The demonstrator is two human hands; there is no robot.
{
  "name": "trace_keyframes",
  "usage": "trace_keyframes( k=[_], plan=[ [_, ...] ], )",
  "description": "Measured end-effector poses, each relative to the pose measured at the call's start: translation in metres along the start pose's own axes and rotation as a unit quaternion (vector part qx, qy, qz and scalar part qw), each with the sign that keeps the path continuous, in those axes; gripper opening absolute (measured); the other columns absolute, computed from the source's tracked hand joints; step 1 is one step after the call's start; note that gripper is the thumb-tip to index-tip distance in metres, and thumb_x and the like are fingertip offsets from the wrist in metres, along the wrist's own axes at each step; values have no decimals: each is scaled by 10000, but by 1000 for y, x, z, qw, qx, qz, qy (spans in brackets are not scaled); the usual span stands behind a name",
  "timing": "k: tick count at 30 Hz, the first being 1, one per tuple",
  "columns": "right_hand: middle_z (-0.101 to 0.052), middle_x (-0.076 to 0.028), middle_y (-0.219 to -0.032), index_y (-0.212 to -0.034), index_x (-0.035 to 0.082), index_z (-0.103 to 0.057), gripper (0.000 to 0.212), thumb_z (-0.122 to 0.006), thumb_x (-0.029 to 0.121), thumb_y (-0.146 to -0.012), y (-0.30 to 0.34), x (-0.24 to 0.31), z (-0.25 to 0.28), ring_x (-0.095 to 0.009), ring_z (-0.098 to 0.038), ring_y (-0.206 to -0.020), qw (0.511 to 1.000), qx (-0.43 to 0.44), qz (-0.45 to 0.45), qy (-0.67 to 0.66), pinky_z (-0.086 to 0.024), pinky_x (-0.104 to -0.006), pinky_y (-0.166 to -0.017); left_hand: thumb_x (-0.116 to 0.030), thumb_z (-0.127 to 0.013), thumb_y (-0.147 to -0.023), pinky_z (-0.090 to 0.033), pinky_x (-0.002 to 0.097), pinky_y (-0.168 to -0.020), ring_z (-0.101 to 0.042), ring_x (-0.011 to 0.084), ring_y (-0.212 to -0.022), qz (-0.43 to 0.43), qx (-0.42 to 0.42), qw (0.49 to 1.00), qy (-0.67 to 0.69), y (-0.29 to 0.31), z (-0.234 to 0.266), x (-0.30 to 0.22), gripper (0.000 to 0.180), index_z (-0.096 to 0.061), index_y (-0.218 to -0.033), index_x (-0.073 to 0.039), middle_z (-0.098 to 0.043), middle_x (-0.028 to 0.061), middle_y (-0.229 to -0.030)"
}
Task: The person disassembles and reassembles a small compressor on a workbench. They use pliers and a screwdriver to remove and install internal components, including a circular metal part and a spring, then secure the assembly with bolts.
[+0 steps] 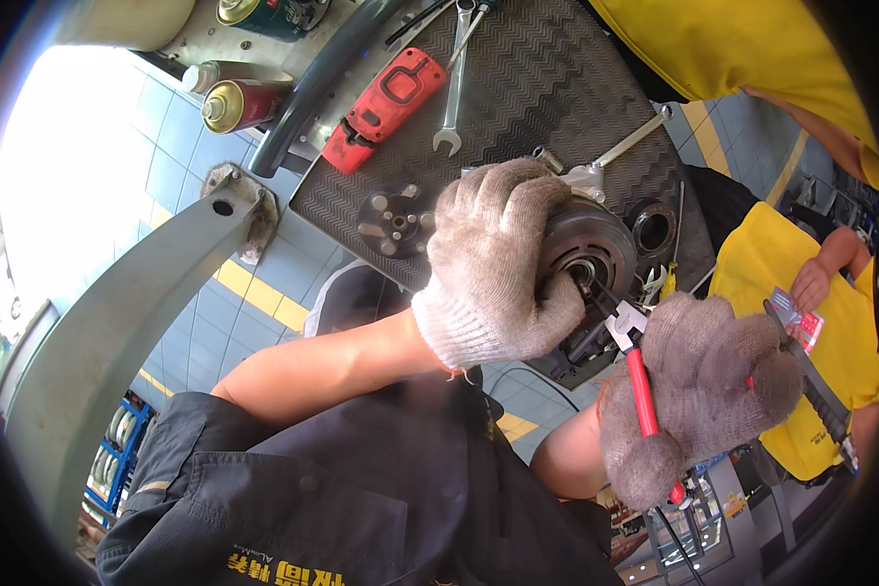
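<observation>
A pair of snap ring pliers [641, 386] with red handles is held in my gloved right hand [708, 381], which is closed round them. Their thin tips reach into the central hole of a round dark metal pulley [610, 239] with curved slots in its face. Gripping the pulley's left side is my gloved left hand [498, 264], its thumb close to the central hole. Left of that hand, a dark round hub plate [397, 221] lies on the mat, while a dark bearing-like ring [653, 227] lies right of the pulley.
The ribbed black mat [547, 78] also bears a red hand-held device [391, 98], a combination wrench [454, 88] and a ratchet [635, 137]. Spray cans [244, 104] stand at the upper left. A grey lift arm [137, 313] runs along the left. Another person in yellow [772, 264] is at the right.
</observation>
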State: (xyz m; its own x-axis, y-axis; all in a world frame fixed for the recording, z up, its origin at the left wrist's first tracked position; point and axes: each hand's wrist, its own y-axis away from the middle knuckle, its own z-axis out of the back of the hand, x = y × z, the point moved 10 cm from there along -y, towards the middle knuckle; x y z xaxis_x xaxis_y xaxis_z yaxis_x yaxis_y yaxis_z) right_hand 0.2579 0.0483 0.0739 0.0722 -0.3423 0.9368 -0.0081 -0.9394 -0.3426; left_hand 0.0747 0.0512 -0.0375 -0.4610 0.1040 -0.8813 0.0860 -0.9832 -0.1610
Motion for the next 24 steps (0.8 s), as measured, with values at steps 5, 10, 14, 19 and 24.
trace_keyframes(
  k=[5,10,14,19,24],
  plan=[
    [-534,-67,-1162,-1508,-11,-524,1033,-1095,279,-698,-7,1,-8,-212,-559,-920,996,78,-21,26,-435,-405,-758,-220,-805,-694,-526,578,-1085,-678,479,-1187,0,-4,1000,8,0,-1,3,660,-722,-1317,-17,-707,247,-1345],
    [-573,-109,-1244,-1583,-51,-436,1006,-995,312,-829,6,9,2,-210,-624,-999,992,47,-38,106,-529,-402,-848,-213,-803,-663,-531,569,-1084,-686,473,-1186,5,-24,1000,14,0,0,2,667,-732,-1297,-19,-716,231,-1321],
    [-603,-142,-1309,-1642,-84,-365,991,-915,338,-933,12,15,10,-209,-676,-1063,954,30,-67,291,-603,-400,-919,-201,-794,-634,-538,565,-1081,-697,466,-1176,15,-27,999,17,-1,0,3,672,-739,-1278,-16,-725,221,-1302],
    [-576,-150,-1469,-1718,-4,-361,801,-749,304,-1089,16,6,-4,-223,-645,-1259,987,134,-52,65,-574,-424,-1062,-194,-787,-633,-549,565,-1075,-707,468,-1186,24,-33,999,25,-1,1,3,659,-748,-1266,-16,-731,221,-1293],
    [-581,-146,-1433,-1656,1,-376,729,-729,317,-1102,17,-2,8,-223,-644,-1227,995,70,-62,46,-575,-420,-1029,-186,-781,-631,-550,564,-1075,-711,469,-1206,16,-45,999,16,-1,5,0,661,-751,-1270,-19,-734,221,-1298]
  ],
)
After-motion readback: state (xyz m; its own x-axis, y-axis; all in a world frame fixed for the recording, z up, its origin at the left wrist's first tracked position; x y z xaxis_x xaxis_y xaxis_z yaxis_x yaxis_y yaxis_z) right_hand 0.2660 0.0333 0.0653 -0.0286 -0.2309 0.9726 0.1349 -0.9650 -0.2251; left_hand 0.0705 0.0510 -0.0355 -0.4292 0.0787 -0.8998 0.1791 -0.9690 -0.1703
